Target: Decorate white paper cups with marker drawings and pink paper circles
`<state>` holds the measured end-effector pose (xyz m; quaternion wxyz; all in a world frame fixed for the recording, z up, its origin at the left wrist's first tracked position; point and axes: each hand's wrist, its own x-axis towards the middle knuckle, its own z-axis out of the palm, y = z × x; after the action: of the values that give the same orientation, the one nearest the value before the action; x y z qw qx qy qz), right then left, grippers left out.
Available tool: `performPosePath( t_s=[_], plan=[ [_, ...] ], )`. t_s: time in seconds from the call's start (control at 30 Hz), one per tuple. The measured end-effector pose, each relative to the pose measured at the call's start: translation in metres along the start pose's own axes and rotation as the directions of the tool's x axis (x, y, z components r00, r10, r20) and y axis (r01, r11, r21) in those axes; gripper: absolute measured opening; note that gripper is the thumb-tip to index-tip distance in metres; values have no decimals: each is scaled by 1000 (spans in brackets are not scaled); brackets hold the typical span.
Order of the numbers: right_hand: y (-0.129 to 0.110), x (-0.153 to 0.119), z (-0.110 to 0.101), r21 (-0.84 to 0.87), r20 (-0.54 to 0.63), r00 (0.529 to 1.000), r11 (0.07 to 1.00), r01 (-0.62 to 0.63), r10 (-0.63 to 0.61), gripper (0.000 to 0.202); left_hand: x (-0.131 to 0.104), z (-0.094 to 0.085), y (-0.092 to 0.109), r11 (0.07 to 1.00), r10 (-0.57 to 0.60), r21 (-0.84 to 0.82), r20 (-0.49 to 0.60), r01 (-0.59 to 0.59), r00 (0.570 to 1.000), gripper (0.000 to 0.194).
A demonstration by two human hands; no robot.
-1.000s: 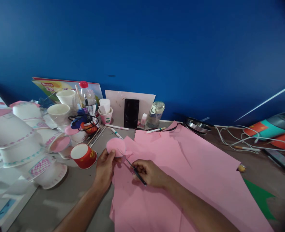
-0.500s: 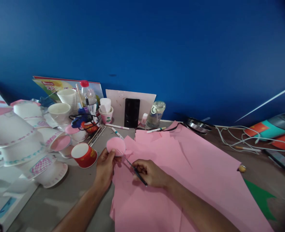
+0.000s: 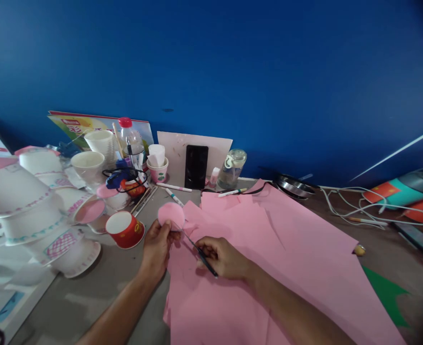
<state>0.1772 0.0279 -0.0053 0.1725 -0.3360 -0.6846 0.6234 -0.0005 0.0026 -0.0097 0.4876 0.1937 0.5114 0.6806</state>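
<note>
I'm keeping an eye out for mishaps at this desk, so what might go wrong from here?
The black-handled tool in the right hand reaches close to the fingers of the left hand; a slip might nick them. The pink disc, pinched at its near edge, could bend or tear. The red cup stands beside the left hand and might get knocked.

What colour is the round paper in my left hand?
Pink, seen best in the head view.

Soft, dim light, the blue wall looks paler at 10 o'clock, the 2 o'clock corner black, the sides stretched
</note>
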Motion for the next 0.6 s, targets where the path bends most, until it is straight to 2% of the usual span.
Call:
performPosePath(
  t_s=[0.6],
  plan=[
    [-1,1,1,-31,-10,1000,999,11,-11,18,-1,0,-3,1000,-30,-7,-2,30,1000,24]
  ],
)
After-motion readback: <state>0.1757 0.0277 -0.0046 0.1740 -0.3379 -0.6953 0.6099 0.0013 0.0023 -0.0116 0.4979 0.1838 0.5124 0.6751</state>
